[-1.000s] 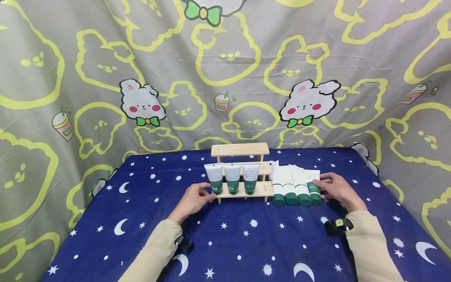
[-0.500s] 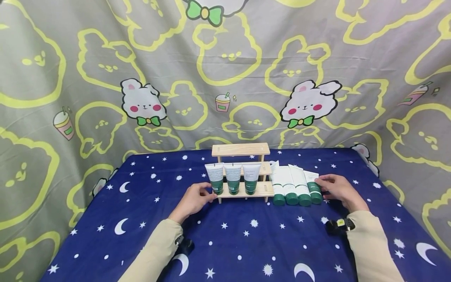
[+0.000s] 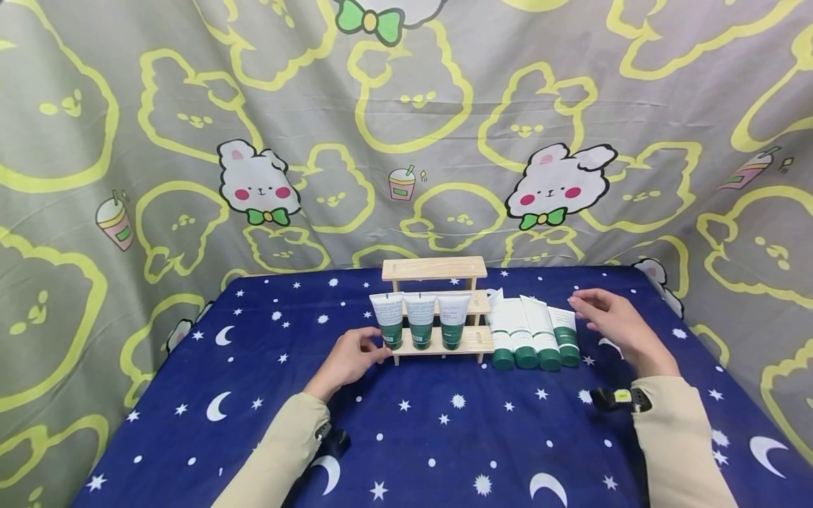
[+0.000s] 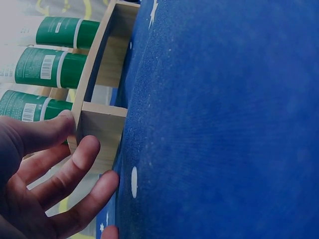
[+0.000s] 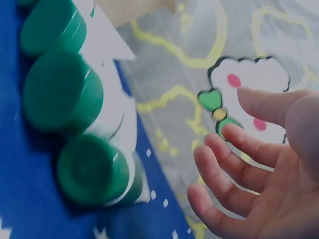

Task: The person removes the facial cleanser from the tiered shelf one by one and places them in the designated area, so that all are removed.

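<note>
A three-tier wooden display rack stands at the far middle of the table. Three white-and-green squeeze tubes stand caps down on its lowest shelf. My left hand holds that shelf's left end, thumb at the front corner beside the leftmost tube's cap; its other fingers are spread around the end leg. Right of the rack, several more tubes lie side by side, green caps toward me. My right hand is raised just right of the outermost lying tube, fingers loosely bent and holding nothing.
A dark blue cloth with white moons and stars covers the table. Behind it hangs a grey curtain with cartoon prints, close to the rack's back. The lying tubes sit right against the rack's right end.
The outermost lying tube has turned to slant like its neighbours. My right hand has let go of it and lifted up and to the right. My left hand has stayed put.
</note>
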A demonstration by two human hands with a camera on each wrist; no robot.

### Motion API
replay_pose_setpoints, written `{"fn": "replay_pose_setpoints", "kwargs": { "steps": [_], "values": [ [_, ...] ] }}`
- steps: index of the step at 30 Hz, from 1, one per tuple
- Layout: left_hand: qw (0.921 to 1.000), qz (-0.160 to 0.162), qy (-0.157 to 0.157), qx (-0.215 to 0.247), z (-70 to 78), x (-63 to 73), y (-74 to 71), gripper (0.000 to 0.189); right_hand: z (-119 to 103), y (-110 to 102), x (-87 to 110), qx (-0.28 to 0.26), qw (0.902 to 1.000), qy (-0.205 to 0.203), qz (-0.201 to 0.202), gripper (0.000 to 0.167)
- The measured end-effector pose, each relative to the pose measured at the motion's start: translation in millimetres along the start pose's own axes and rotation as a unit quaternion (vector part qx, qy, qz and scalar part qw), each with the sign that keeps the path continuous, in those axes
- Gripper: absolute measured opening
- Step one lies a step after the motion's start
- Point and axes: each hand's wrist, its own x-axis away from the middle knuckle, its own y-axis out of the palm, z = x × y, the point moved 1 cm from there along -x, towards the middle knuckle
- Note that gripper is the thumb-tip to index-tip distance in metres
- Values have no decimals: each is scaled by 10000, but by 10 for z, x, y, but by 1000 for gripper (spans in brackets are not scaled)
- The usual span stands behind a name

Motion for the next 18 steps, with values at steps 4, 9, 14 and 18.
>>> {"fn": "replay_pose_setpoints", "kwargs": {
  "steps": [4, 9, 14, 18],
  "values": [
    [10000, -8, -25, 72, 22, 8, -13, 35, -151, -7, 38, -28, 9996, -265, 64, 64],
    [9999, -29, -44, 123, 46, 16, -22, 35, -302, -22, 106, -27, 9985, -503, 208, 58],
    [10000, -30, -52, 68, 43, 18, -21, 35, -437, -15, 157, 0, 9970, -715, 289, 55],
    [10000, -22, -21, 49, 39, 16, -22, 34, -538, -3, 191, 128, 9955, -848, 399, 52]
  ]
}}
